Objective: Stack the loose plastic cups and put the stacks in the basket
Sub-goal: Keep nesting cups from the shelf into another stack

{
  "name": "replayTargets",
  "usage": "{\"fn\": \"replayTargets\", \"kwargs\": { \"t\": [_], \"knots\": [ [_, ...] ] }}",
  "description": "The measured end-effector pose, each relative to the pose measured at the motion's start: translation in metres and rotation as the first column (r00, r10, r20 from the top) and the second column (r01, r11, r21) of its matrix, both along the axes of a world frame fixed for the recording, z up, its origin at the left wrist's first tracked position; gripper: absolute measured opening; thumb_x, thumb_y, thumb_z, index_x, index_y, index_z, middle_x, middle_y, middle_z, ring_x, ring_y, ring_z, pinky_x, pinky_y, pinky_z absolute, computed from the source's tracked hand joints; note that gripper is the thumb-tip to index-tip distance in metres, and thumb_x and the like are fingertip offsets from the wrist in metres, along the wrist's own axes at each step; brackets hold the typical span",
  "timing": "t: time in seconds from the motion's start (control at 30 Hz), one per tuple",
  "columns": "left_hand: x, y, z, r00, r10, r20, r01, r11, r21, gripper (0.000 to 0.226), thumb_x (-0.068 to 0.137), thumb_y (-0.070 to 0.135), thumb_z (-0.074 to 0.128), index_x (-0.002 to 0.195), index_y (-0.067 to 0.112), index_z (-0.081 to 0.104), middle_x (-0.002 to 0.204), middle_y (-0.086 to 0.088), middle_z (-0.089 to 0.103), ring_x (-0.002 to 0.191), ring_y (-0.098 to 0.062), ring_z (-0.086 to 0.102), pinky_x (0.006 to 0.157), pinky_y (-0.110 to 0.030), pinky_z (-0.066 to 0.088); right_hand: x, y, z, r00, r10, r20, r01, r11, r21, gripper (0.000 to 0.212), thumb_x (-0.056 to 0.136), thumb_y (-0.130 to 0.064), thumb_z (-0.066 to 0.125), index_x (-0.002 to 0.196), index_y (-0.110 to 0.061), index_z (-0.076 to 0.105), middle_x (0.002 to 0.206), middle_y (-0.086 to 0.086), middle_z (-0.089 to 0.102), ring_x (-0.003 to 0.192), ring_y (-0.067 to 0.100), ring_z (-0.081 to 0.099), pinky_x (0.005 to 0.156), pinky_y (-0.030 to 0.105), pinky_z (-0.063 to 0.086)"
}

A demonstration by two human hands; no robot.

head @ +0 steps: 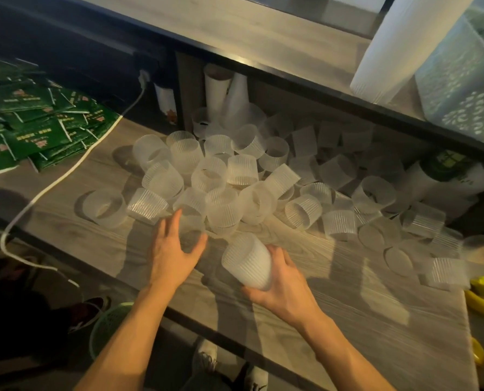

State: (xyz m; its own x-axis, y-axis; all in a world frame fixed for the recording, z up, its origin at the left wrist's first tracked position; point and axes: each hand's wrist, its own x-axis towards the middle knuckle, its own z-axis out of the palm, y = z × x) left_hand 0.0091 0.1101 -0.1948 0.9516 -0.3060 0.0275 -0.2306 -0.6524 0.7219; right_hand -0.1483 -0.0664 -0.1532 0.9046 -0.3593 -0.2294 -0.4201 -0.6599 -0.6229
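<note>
Currently the right hand (277, 280) is wrapped around a short stack of frosted, ribbed translucent plastic cups (248, 262), fingers curled on its side wall, rim end tilted away from the palm. Left hand (176, 249) has fingers spread and slack, holding nothing, fingertips reaching a single loose ribbed cup (191, 210) just ahead of them. Beyond both hands a heap of loose frosted cups (235, 176) lies tumbled across the grey wood-grain tabletop (348, 292), spilling off to the right of the right hand.

Green mesh plastic basket (108, 320) sits below the table edge, beside the left forearm; no stacks visible in it.

Judgement: cups look very light, thin-walled, likely to flex if squeezed; ribs give some purchase. Best taken round the ribbed wall near the rim, gently, since nested cups may jam
</note>
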Motion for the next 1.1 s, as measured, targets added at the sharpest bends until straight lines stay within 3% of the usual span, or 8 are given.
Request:
{"fn": "replayTargets", "kwargs": {
  "t": [0.13, 0.27, 0.37, 0.53, 0.67, 0.8, 0.93, 1.1],
  "knots": [
    [-0.012, 0.014, 0.028, 0.991, 0.131, -0.023, -0.132, 0.959, -0.251, 0.064, 0.088, 0.051, 0.06, 0.143, 0.024, 0.043, 0.124, 0.004, 0.046, 0.11, -0.004, 0.045, 0.091, -0.021, 0.036, -0.001, -0.003, -0.002, 1.0, -0.01, 0.014, 0.011, 1.0, -0.015, 0.086, 0.068, -0.048, 0.079, 0.137, -0.024, 0.034, 0.125, -0.003, 0.046, 0.114, 0.022, 0.054, 0.09, 0.036, 0.047],
    [-0.029, -0.003, 0.063, 0.986, -0.108, -0.129, 0.045, 0.91, -0.412, 0.064, 0.084, 0.058, 0.052, 0.142, 0.033, 0.042, 0.134, 0.016, 0.042, 0.11, 0.02, 0.043, 0.083, -0.001, 0.037, 0.0, -0.003, -0.002, 0.999, 0.009, 0.042, -0.007, 0.999, -0.037, 0.095, 0.065, -0.051, 0.078, 0.144, -0.029, 0.029, 0.124, -0.005, 0.044, 0.116, 0.02, 0.051, 0.087, 0.032, 0.044],
    [-0.037, -0.02, 0.072, 0.962, -0.229, -0.148, 0.151, 0.901, -0.407, 0.06, 0.083, 0.058, 0.054, 0.137, 0.035, 0.047, 0.13, 0.014, 0.046, 0.111, 0.018, 0.045, 0.081, 0.003, 0.035, 0.0, -0.002, 0.0, 0.997, 0.015, 0.069, -0.013, 0.999, -0.034, 0.093, 0.061, -0.055, 0.077, 0.139, -0.03, 0.033, 0.118, -0.008, 0.044, 0.112, 0.018, 0.051, 0.083, 0.029, 0.043],
    [-0.053, -0.039, 0.068, 0.943, -0.303, -0.139, 0.239, 0.905, -0.352, 0.07, 0.077, 0.067, 0.048, 0.136, 0.029, 0.049, 0.127, 0.01, 0.047, 0.116, 0.006, 0.046, 0.093, -0.003, 0.033, -0.003, -0.005, 0.006, 0.993, 0.007, 0.121, -0.004, 1.0, -0.022, 0.093, 0.058, -0.062, 0.079, 0.135, -0.031, 0.037, 0.118, -0.009, 0.045, 0.111, 0.013, 0.049, 0.09, 0.033, 0.046],
    [-0.066, -0.048, 0.059, 0.931, -0.358, -0.069, 0.349, 0.93, -0.113, 0.083, 0.078, 0.078, 0.033, 0.147, 0.033, 0.036, 0.136, 0.008, 0.039, 0.128, -0.008, 0.031, 0.112, -0.034, 0.029, -0.006, -0.007, 0.009, 0.988, -0.02, 0.15, 0.025, 0.999, -0.032, 0.085, 0.062, -0.059, 0.08, 0.132, -0.029, 0.04, 0.116, -0.008, 0.047, 0.108, 0.015, 0.052, 0.088, 0.035, 0.048],
    [-0.064, -0.05, 0.057, 0.886, -0.44, -0.145, 0.425, 0.897, -0.123, 0.096, 0.073, 0.09, 0.027, 0.152, 0.036, 0.026, 0.148, 0.014, 0.029, 0.139, -0.006, 0.024, 0.117, -0.038, 0.023, -0.009, -0.007, 0.008, 0.986, -0.034, 0.162, 0.041, 0.999, -0.036, 0.079, 0.066, -0.054, 0.08, 0.13, -0.028, 0.041, 0.114, -0.008, 0.048, 0.106, 0.016, 0.053, 0.085, 0.034, 0.048],
    [-0.045, -0.051, 0.06, 0.987, -0.145, -0.07, 0.123, 0.96, -0.252, 0.082, 0.076, 0.077, 0.046, 0.14, 0.026, 0.045, 0.13, 0.009, 0.047, 0.12, -0.009, 0.047, 0.103, -0.034, 0.042, -0.002, -0.004, 0.01, 0.984, -0.065, 0.168, 0.07, 0.997, -0.024, 0.079, 0.067, -0.056, 0.078, 0.131, -0.028, 0.04, 0.117, -0.007, 0.046, 0.107, 0.015, 0.052, 0.084, 0.034, 0.048],
    [0.001, -0.06, 0.052, 0.992, 0.101, -0.073, -0.102, 0.995, -0.009, 0.087, 0.078, 0.072, 0.058, 0.144, 0.02, 0.035, 0.134, -0.007, 0.048, 0.122, -0.03, 0.05, 0.099, -0.049, 0.045, -0.005, -0.006, 0.007, 0.992, -0.072, 0.108, 0.077, 0.996, -0.037, 0.083, 0.066, -0.063, 0.074, 0.131, -0.03, 0.035, 0.116, -0.009, 0.042, 0.106, 0.013, 0.05, 0.085, 0.032, 0.047]
  ]
}}
